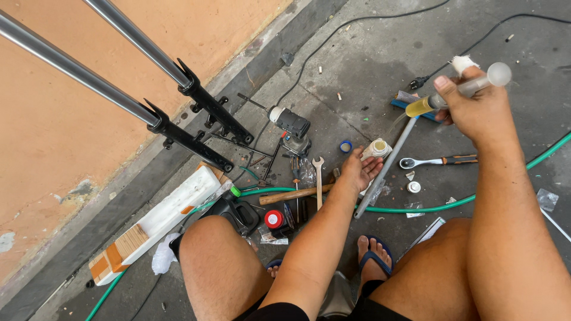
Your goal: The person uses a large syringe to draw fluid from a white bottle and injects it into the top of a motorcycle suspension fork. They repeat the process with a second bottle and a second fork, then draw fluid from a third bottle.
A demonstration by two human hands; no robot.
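Note:
My right hand [476,107] is raised and gripping a large clear syringe [458,92] part-filled with yellow-brown liquid, its round plunger end pointing right. Lower down, my left hand [360,169] reaches toward a small open white bottle [376,148] and touches or cups it; a thin grey metal rod [386,166] slants past it from the syringe's tip toward the floor. My bare knees and a foot in a blue sandal [375,258] fill the bottom of the view.
Two black-and-chrome fork legs [178,128] lean against the orange wall at left. On the concrete lie a power drill [291,125], wrenches [318,178], a ratchet [437,161], a hammer [294,195], a green hose [452,205], a black oil bottle [238,211], a white foam block [166,217] and cables.

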